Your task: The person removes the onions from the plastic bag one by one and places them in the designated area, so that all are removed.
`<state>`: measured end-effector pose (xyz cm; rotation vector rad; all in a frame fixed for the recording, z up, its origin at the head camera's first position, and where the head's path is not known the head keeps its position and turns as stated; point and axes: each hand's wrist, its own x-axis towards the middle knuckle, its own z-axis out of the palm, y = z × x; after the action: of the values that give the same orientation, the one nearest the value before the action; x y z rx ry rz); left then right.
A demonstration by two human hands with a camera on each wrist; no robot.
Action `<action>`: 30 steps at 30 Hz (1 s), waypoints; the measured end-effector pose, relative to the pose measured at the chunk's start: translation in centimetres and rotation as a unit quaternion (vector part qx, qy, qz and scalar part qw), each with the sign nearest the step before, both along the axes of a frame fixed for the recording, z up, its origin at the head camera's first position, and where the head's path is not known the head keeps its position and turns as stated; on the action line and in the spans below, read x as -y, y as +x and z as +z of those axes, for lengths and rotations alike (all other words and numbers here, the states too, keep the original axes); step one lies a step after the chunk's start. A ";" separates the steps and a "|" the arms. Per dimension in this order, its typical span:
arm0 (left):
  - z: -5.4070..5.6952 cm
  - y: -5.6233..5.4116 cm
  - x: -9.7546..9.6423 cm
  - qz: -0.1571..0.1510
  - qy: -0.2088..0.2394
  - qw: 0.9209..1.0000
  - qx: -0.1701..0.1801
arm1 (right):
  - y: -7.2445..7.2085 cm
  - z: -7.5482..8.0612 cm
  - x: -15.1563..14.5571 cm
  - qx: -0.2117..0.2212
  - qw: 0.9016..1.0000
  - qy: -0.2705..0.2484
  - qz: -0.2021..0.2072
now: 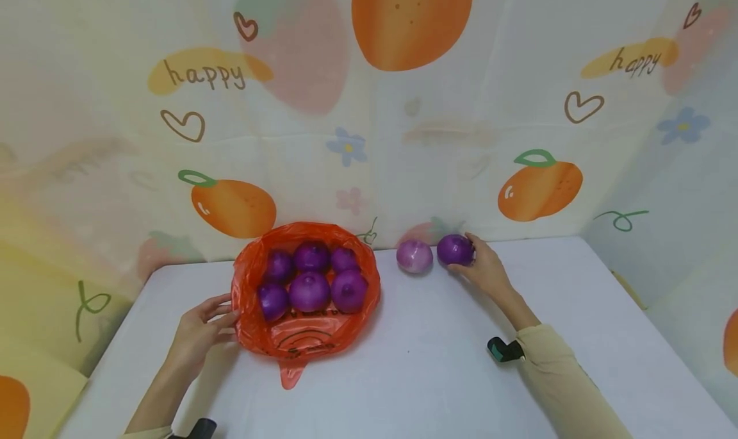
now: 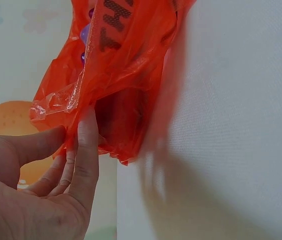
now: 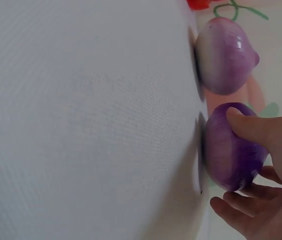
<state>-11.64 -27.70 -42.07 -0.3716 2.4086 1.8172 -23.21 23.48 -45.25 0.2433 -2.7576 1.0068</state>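
My left hand (image 1: 196, 336) is at the left side of an open red plastic bag (image 1: 305, 336). In the left wrist view, the thumb and fingers (image 2: 85, 155) pinch the bag's thin side. Several purple onions (image 1: 310, 291) sit inside the bag, visible through its wide mouth. At the back of the table, my right hand (image 1: 484, 269) holds a dark purple onion (image 1: 453, 250), thumb on one side and fingers curled round the other. Just left of it stands a paler purple onion (image 1: 414, 257), a small gap between the two. Both also show in the right wrist view.
The white tabletop (image 1: 415, 368) carries the bag and the loose onions. A cloth backdrop (image 1: 380, 118) printed with fruit, hearts and "happy" rises right behind its back edge. One bag handle (image 1: 291, 373) lies flat toward the front.
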 end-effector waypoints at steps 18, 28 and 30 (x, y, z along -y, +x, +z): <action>0.0 0.0 -0.1 0.008 -0.013 1.000 0.012 | 2.8 6.3 4.4 -0.099 0.995 0.007 0.021; -0.1 0.2 0.0 0.011 -0.007 1.000 0.011 | 4.8 9.1 10.8 -0.204 0.962 0.017 0.180; -0.1 0.1 0.0 0.010 -0.002 1.000 0.010 | 5.0 9.1 12.1 -0.211 0.954 0.029 0.210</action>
<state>-11.52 -27.67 -42.17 -0.4123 2.4039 1.8083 -18.23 11.42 -36.19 0.9676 -2.3853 0.8347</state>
